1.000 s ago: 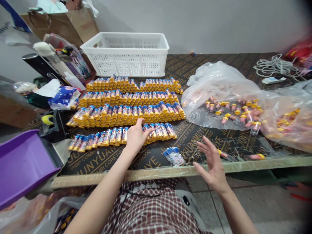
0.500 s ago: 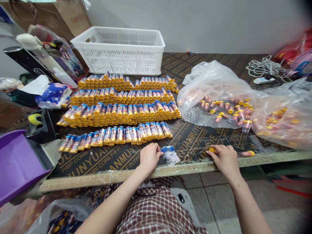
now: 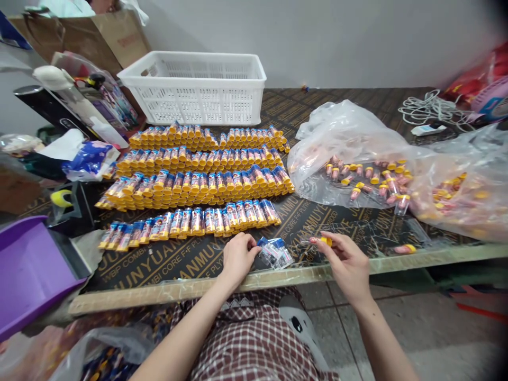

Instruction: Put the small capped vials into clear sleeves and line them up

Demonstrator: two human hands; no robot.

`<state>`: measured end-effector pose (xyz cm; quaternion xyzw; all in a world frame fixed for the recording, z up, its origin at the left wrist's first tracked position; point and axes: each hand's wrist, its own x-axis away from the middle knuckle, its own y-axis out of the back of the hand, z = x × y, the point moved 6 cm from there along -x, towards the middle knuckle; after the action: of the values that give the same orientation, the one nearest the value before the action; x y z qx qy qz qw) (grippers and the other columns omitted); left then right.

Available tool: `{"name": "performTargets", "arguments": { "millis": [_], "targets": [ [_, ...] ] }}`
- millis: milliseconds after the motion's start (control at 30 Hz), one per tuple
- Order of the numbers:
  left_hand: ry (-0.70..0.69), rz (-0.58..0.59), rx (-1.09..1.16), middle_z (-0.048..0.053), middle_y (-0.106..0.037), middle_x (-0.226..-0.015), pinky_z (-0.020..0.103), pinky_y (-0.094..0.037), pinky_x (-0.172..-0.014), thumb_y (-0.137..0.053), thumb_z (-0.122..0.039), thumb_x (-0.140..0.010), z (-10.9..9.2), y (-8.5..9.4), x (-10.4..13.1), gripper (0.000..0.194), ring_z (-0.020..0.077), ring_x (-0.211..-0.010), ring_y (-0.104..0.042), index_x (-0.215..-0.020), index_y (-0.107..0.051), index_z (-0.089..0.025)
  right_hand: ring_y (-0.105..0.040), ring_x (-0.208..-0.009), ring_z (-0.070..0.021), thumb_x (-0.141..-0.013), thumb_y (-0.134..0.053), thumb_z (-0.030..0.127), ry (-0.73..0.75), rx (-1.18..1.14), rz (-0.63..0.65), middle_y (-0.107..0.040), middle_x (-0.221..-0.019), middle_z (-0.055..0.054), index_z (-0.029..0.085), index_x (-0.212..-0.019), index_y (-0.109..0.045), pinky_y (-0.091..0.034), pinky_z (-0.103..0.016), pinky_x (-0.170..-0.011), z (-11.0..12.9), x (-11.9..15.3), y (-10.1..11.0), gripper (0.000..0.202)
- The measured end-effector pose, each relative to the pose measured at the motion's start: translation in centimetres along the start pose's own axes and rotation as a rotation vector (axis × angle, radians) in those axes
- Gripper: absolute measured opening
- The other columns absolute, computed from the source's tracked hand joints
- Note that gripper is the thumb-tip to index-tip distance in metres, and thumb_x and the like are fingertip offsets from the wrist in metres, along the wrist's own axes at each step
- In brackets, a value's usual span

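My right hand (image 3: pixel 347 262) pinches a small clear tube with a yellow cap (image 3: pixel 326 241) and pink contents, holding it on its side above the table's front edge. My left hand (image 3: pixel 238 256) has its thumb and fingers closed at the left edge of a small pile of flat printed plastic sleeves (image 3: pixel 278 254), clear with blue ends; one sleeve seems to be in the fingertips. Beyond my left hand lies a row of finished-looking tubes (image 3: pixel 196 219) in blue printed sleeves with yellow caps. One bare capped tube (image 3: pixel 405 248) rests at the right.
Stacked rows of sleeved tubes (image 3: pixel 206 180) stand before a white basket (image 3: pixel 202 100). On the right, a plastic bag (image 3: pixel 349 127) spills bare capped tubes. A purple dustpan (image 3: pixel 32 275), a tape dispenser (image 3: pixel 71 209) and bottles (image 3: pixel 55 111) sit left; a white cable (image 3: pixel 432 108) lies back right.
My right hand has lifted the yellow-capped tube from the table and brought it left, towards the sleeves. My left hand has shifted slightly left, and the sleeves at the pile's left edge have spread.
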<state>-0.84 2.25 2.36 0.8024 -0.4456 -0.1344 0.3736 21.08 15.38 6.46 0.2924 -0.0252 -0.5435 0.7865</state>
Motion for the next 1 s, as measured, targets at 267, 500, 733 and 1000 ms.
{"name": "performTargets", "arguments": {
  "millis": [267, 500, 733, 1000],
  "targets": [
    [0.177, 0.040, 0.737, -0.007, -0.056, -0.056, 0.021, -0.037, -0.054, -0.069, -0.014, -0.059, 0.8, -0.6, 0.6, 0.029, 0.0097, -0.051, -0.050, -0.085, -0.056, -0.017, -0.059, -0.073, -0.0147, -0.081, -0.065, 0.033, -0.079, -0.108, 0.038, -0.064, -0.086, -0.003, 0.021, -0.093, -0.066, -0.050, -0.027, -0.065, 1.9, 1.8, -1.8, 0.017],
    [0.437, 0.068, 1.241, 0.001, -0.065, -0.064, 0.019, -0.045, -0.058, -0.081, -0.027, -0.053, 0.2, -0.9, 1.7, 0.025, 0.0074, -0.056, -0.054, -0.067, -0.069, -0.011, -0.062, -0.090, -0.0156, -0.082, -0.063, 0.021, -0.023, -0.267, 0.075, -0.061, -0.103, -0.005, 0.023, -0.098, -0.064, -0.054, -0.026, -0.075, 4.1, 3.2, -2.5, 0.016],
    [0.514, -0.106, 1.321, 0.001, -0.062, -0.052, 0.017, -0.041, -0.050, -0.085, -0.041, -0.045, 0.7, 0.4, 1.8, 0.036, 0.0070, -0.049, -0.052, -0.056, -0.068, -0.011, -0.060, -0.096, -0.0191, -0.080, -0.061, 0.010, 0.128, -0.263, 0.030, -0.060, -0.103, -0.007, 0.024, -0.104, -0.064, -0.055, -0.030, -0.074, 5.9, 4.6, -2.9, 0.027],
    [0.510, -0.144, 1.306, 0.000, -0.061, -0.051, 0.019, -0.041, -0.051, -0.084, -0.044, -0.047, 1.0, 0.7, 1.8, 0.038, 0.0077, -0.050, -0.052, -0.056, -0.067, -0.011, -0.060, -0.099, -0.0228, -0.079, -0.061, 0.008, 0.202, -0.183, 0.080, -0.062, -0.104, -0.007, 0.027, -0.106, -0.063, -0.053, -0.040, -0.083, 6.0, 5.1, -4.0, 0.033]
  ]
}}
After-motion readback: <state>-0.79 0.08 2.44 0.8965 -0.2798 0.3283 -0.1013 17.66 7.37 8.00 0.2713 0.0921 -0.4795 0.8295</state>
